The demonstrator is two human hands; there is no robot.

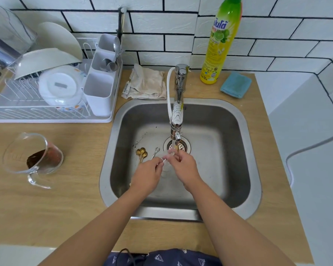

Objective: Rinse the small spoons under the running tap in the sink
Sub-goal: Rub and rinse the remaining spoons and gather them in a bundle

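Over the steel sink [238,131], both hands meet just below the tap [178,120], whose thin stream of water falls toward the drain [182,145]. One small pale spoon [167,156] is held between them: the left hand [147,174] pinches its handle end with thumb and fingertips, and the right hand [184,166] curls its fingers round the bowl end, right under the water. How much of the spoon's bowl is wet I cannot tell, since the fingers cover it.

On the sink floor, left of the drain, lies a bunch of small gold spoons [141,153] with their bowls close together, and just beside them a small silver spoon [155,152]. A few dark specks dot the steel near them.

Left of the sink, on the wooden table [46,208], a glass measuring jug [32,158] lies tilted with dark brown residue inside. Behind it a white dish rack [46,114] holds pale bowls and plates, with a cutlery caddy [101,89] on its right side carrying spoons and forks. Behind the tap lies a crumpled beige cloth [146,83]. To the right stand a yellow-green bottle of dish soap [219,47] and, near it, a blue sponge [235,85].
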